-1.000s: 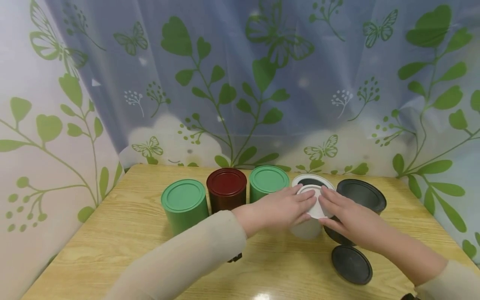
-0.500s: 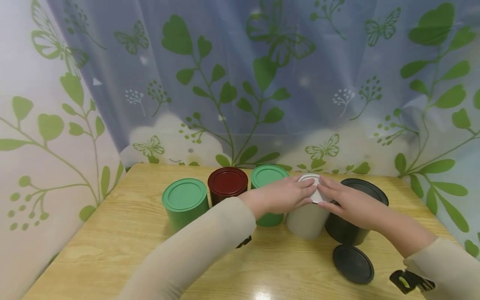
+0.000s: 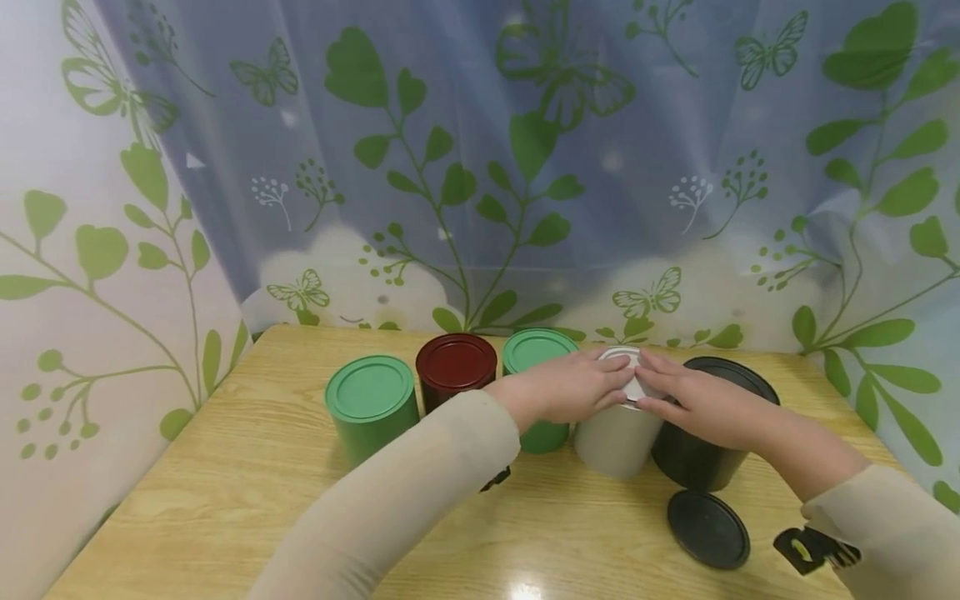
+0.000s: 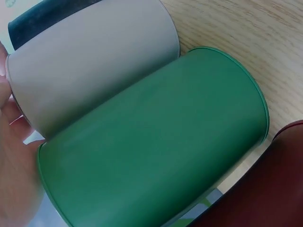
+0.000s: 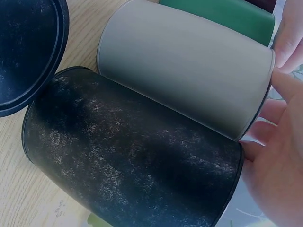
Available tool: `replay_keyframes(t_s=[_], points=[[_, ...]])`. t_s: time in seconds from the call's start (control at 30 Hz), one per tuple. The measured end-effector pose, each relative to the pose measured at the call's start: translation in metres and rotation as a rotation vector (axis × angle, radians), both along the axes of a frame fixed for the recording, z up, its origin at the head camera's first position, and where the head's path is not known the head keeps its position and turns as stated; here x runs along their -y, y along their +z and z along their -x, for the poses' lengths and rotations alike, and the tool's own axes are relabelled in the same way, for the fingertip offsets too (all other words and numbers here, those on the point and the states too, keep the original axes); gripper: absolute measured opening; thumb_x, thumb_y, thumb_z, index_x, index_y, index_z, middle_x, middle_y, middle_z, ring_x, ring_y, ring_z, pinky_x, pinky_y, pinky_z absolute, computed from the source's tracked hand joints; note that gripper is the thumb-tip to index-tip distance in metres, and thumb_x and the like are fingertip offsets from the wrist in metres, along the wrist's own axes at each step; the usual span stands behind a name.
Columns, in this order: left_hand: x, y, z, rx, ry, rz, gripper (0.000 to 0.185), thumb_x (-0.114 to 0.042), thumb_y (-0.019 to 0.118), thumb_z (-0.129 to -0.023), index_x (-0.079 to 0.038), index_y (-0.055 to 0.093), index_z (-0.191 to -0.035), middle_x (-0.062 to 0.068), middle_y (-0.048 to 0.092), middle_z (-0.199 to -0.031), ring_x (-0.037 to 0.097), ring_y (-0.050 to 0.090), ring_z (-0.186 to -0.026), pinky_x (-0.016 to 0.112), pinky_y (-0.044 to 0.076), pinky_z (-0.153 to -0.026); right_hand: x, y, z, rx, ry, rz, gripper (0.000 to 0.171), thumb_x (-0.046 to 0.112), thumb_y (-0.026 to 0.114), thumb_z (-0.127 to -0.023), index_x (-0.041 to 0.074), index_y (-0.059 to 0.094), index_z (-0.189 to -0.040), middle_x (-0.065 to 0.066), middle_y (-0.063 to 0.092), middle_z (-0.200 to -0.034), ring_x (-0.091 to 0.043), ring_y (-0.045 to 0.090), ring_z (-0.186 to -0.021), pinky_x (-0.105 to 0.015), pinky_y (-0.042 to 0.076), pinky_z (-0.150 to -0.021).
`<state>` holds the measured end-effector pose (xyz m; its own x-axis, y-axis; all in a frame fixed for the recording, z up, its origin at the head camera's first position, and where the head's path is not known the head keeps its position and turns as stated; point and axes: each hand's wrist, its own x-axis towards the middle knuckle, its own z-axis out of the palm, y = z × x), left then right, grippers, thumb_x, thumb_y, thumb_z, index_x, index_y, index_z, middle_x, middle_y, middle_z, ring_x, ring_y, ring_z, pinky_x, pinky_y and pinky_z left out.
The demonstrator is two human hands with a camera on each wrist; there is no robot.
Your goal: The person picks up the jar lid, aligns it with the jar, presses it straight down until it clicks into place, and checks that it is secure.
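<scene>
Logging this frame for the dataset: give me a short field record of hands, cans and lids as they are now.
left hand: fingers flat on the white lid, no curled grip
right hand: fingers flat on the same lid from the other side
white can: upright, lid on top, between a green can and the black can
black can: upright, open, no lid
black lid: flat on the table, in front of the black can
other cans: green can, red can, second green can, all lidded
</scene>
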<state>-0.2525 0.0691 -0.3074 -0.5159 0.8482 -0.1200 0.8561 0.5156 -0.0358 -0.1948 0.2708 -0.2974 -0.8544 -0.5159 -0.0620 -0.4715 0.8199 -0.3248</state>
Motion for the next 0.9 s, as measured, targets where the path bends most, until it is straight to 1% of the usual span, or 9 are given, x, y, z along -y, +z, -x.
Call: replay_keyframes(t_s=[0.1,0.27,0.4,0.5,0.63,0.7,0.77,0.9], points=[[-0.001,-0.002,-0.001,0.004,0.024,0.009,0.051,-0.038,0.021,-0.103,-0.02,0.017,-0.15,-0.004,0.012,-0.154,0.021,0.007,-0.141,0.031,0.012,-0.112,-0.001,-0.001,0.0,0.022,-0.006,0.011,0.07,0.049,0.041,-0.096,-0.003,0.031,-0.143,-0.028,0.012,-0.15,-0.046,0.014,-0.135,-0.061,0.021,-0.102],[-0.002,-0.004,-0.003,-0.007,0.042,0.01,0.05,-0.038,0.02,-0.103,-0.021,0.017,-0.15,-0.005,0.012,-0.154,0.02,0.007,-0.141,0.031,0.013,-0.112,-0.002,-0.003,-0.001,0.02,-0.015,0.011,0.069,0.048,0.041,-0.097,-0.002,0.032,-0.143,-0.029,0.011,-0.149,-0.047,0.014,-0.134,-0.061,0.022,-0.101],[-0.004,-0.005,-0.004,-0.058,0.048,0.006,0.049,-0.038,0.02,-0.103,-0.023,0.022,-0.149,-0.003,0.014,-0.154,0.018,0.012,-0.141,0.033,0.018,-0.111,-0.002,-0.004,-0.001,0.024,-0.021,0.016,0.068,0.048,0.04,-0.097,-0.002,0.032,-0.143,-0.029,0.012,-0.149,-0.047,0.014,-0.134,-0.061,0.021,-0.101],[-0.006,-0.006,-0.006,-0.083,0.085,-0.005,0.048,-0.039,0.019,-0.103,-0.026,0.024,-0.149,-0.003,0.012,-0.155,0.015,0.013,-0.14,0.034,0.02,-0.11,-0.002,-0.005,0.0,0.035,-0.023,0.015,0.069,0.048,0.04,-0.097,-0.002,0.032,-0.143,-0.029,0.012,-0.149,-0.047,0.013,-0.135,-0.061,0.02,-0.102],[-0.011,-0.007,-0.008,-0.068,0.151,-0.014,0.05,-0.041,0.02,-0.102,-0.026,0.022,-0.149,-0.005,0.008,-0.156,0.012,0.01,-0.141,0.036,0.017,-0.111,-0.001,-0.003,0.0,0.038,-0.018,0.013,0.071,0.048,0.04,-0.097,-0.005,0.029,-0.143,-0.03,0.012,-0.149,-0.047,0.014,-0.134,-0.061,0.021,-0.102],[-0.014,-0.007,-0.009,-0.057,0.173,-0.013,0.051,-0.042,0.02,-0.102,-0.025,0.021,-0.15,-0.005,0.008,-0.156,0.011,0.008,-0.141,0.036,0.016,-0.111,-0.001,-0.002,0.001,0.042,-0.015,0.016,0.072,0.048,0.041,-0.097,-0.005,0.027,-0.143,-0.029,0.012,-0.149,-0.047,0.015,-0.134,-0.06,0.021,-0.102],[-0.015,-0.007,-0.01,-0.047,0.188,-0.003,0.052,-0.042,0.019,-0.102,-0.024,0.018,-0.15,-0.005,0.007,-0.156,0.01,0.005,-0.141,0.036,0.015,-0.112,-0.001,0.0,0.002,0.052,-0.014,0.016,0.074,0.049,0.041,-0.096,-0.006,0.025,-0.144,-0.029,0.012,-0.149,-0.047,0.015,-0.134,-0.06,0.021,-0.102],[-0.017,-0.007,-0.011,-0.05,0.189,0.016,0.053,-0.043,0.017,-0.102,-0.023,0.014,-0.151,-0.006,0.006,-0.156,0.009,0.004,-0.141,0.036,0.015,-0.112,0.0,0.005,0.004,0.067,-0.015,0.0,0.078,0.051,0.042,-0.095,-0.008,0.024,-0.143,-0.029,0.013,-0.149,-0.046,0.016,-0.134,-0.059,0.021,-0.102]])
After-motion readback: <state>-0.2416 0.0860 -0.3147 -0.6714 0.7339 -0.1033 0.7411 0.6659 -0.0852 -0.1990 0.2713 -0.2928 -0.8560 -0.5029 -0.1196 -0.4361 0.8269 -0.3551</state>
